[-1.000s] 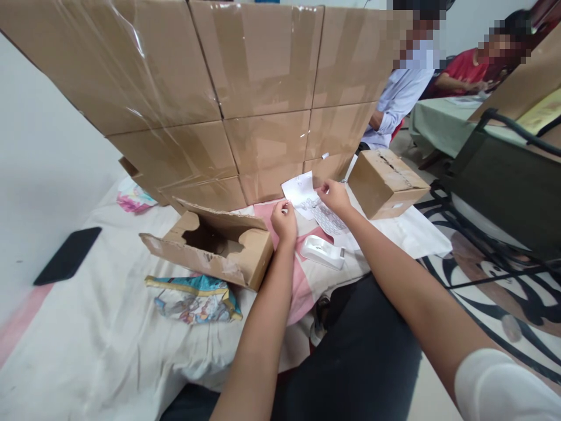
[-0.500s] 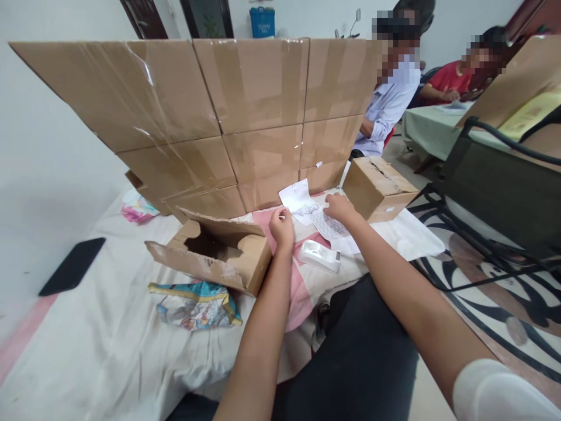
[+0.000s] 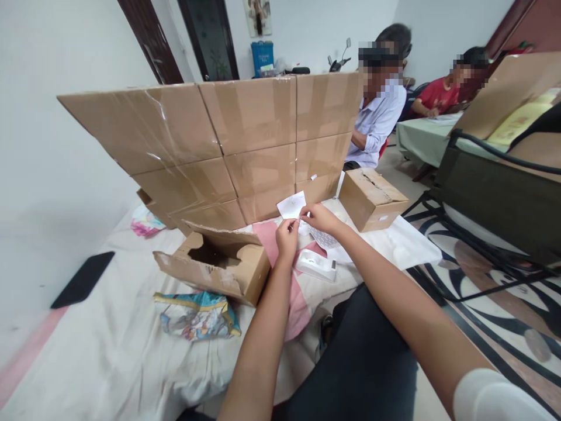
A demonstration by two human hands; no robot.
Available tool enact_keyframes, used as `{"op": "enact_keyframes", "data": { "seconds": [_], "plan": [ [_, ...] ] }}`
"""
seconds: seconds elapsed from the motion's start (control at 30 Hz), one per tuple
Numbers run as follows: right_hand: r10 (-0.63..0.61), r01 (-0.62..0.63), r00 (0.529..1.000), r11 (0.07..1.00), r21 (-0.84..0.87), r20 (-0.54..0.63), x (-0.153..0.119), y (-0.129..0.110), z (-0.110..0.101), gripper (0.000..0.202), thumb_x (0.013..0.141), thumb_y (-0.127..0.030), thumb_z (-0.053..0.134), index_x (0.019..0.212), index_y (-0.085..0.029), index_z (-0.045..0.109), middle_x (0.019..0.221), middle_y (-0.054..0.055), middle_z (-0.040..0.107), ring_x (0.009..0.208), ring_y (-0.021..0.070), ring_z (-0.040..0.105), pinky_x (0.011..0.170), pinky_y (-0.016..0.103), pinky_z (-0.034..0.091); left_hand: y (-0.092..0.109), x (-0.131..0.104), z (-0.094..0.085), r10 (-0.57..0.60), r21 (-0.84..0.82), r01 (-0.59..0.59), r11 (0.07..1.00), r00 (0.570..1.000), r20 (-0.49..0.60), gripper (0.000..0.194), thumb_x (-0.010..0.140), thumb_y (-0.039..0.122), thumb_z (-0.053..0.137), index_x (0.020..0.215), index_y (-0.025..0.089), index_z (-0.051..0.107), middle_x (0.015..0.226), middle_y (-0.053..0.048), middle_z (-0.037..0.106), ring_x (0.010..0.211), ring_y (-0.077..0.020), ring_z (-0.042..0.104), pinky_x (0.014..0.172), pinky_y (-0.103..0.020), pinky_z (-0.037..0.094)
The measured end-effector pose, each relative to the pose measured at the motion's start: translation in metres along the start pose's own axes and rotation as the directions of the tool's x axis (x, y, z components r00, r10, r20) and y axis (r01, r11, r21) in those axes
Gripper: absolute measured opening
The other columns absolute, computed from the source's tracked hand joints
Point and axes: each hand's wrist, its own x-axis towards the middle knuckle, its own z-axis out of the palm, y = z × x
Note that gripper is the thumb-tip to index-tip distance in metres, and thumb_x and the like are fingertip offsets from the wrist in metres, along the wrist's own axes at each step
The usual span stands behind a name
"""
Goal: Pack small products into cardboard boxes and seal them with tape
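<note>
My left hand (image 3: pixel 287 235) and my right hand (image 3: pixel 319 217) meet above the cloth, fingertips pinched close together. Whatever sits between the fingers is too small to make out. Just behind them a white paper sheet (image 3: pixel 291 204) stands out near the cardboard panel, its lower part hidden by my hands. Under my right hand lies a sheet with a dense grey pattern (image 3: pixel 323 238), partly covered by the wrist. A white tape dispenser (image 3: pixel 316 266) rests on the cloth between my forearms.
A tall taped cardboard panel (image 3: pixel 260 134) stands at the back. An opened cardboard box (image 3: pixel 256 263) is left, a closed box (image 3: pixel 372 199) right. A colourful plastic bag (image 3: pixel 199 316) and a black flat object (image 3: pixel 83 280) lie left. Two people sit beyond, near a folding chair (image 3: pixel 491 199).
My right hand has moved left to meet my left hand, and their fingertips are now together. The camera view has tilted up slightly, so the panel appears lower.
</note>
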Motion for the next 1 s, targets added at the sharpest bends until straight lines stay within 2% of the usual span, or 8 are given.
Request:
{"op": "enact_keyframes", "data": {
  "seconds": [0.17,0.27,0.4,0.43,0.5,0.6,0.8,1.0],
  "plan": [
    [0.022,-0.022,0.999,1.000,0.003,-0.044,-0.002,0.006,-0.001,0.012,0.083,-0.015,0.059,0.082,-0.016,0.071,0.080,0.004,0.072,0.066,0.0152,0.058,0.066,0.026,0.041,0.000,-0.001,0.002,0.023,0.010,-0.024,1.000,0.999,0.029,0.018,0.091,0.035,0.061,0.085,0.021,0.069,0.084,-0.002,0.069,0.076,-0.0153,0.059,0.074,-0.026,0.045],
    [0.093,-0.092,0.982,0.996,0.013,-0.165,-0.002,0.012,-0.002,0.011,0.082,-0.017,0.058,0.080,-0.017,0.068,0.079,0.005,0.069,0.069,0.0178,0.059,0.070,0.029,0.044,0.004,-0.002,0.001,0.025,0.024,-0.025,0.999,1.000,0.013,0.021,0.093,0.038,0.058,0.084,0.021,0.067,0.083,-0.002,0.068,0.076,-0.0154,0.058,0.073,-0.026,0.044],
    [0.204,-0.132,0.907,0.968,0.212,-0.368,0.007,0.025,-0.006,0.005,0.077,-0.021,0.064,0.073,-0.018,0.065,0.108,0.011,0.068,0.093,0.0234,0.064,0.090,0.038,0.049,0.010,-0.005,0.003,0.026,0.033,-0.027,0.999,0.999,0.035,0.024,0.094,0.039,0.056,0.083,0.021,0.067,0.082,-0.002,0.067,0.074,-0.0148,0.056,0.072,-0.026,0.043],
    [0.279,-0.132,0.868,0.927,0.350,-0.412,0.012,0.028,-0.008,0.006,0.074,-0.023,0.067,0.071,-0.018,0.064,0.117,0.011,0.066,0.101,0.0243,0.063,0.095,0.039,0.049,0.011,-0.006,0.004,0.019,0.034,-0.021,0.999,0.999,0.047,0.024,0.093,0.040,0.056,0.083,0.021,0.067,0.082,-0.002,0.067,0.074,-0.0147,0.056,0.071,-0.026,0.043],
    [0.489,-0.110,0.766,0.739,0.665,-0.417,0.025,0.033,-0.011,0.013,0.071,-0.028,0.072,0.071,-0.019,0.063,0.122,0.009,0.064,0.111,0.0254,0.062,0.097,0.040,0.050,0.010,-0.008,0.006,-0.005,0.036,0.003,0.999,0.998,0.061,0.025,0.093,0.040,0.056,0.082,0.021,0.067,0.079,-0.001,0.067,0.072,-0.0145,0.056,0.070,-0.026,0.043],
    [0.679,-0.075,0.685,0.429,0.900,-0.266,0.044,0.037,-0.015,0.023,0.074,-0.041,0.071,0.084,-0.022,0.061,0.106,0.007,0.068,0.101,0.0245,0.067,0.086,0.041,0.057,0.006,-0.009,0.008,-0.054,0.037,0.052,0.998,0.997,0.057,0.027,0.095,0.040,0.051,0.085,0.021,0.068,0.076,-0.001,0.066,0.072,-0.0150,0.058,0.070,-0.025,0.044],
    [0.701,0.058,0.705,0.099,0.993,-0.111,0.060,0.041,-0.023,0.023,0.078,-0.037,0.069,0.092,-0.025,0.056,0.103,0.004,0.069,0.096,0.0205,0.070,0.084,0.036,0.061,0.002,-0.010,0.010,-0.106,0.028,0.105,0.994,0.993,0.048,0.032,0.097,0.041,0.046,0.087,0.021,0.068,0.076,-0.001,0.066,0.077,-0.0164,0.062,0.073,-0.026,0.045],
    [0.651,0.047,0.745,0.164,0.985,-0.144,0.059,0.043,-0.024,0.021,0.081,-0.038,0.068,0.088,-0.024,0.055,0.101,0.005,0.072,0.104,0.0192,0.068,0.094,0.037,0.059,0.001,-0.010,0.011,-0.124,0.026,0.123,0.992,0.991,0.042,0.032,0.098,0.039,0.045,0.085,0.021,0.069,0.076,-0.001,0.066,0.079,-0.0168,0.062,0.075,-0.026,0.045]
  ]
}}
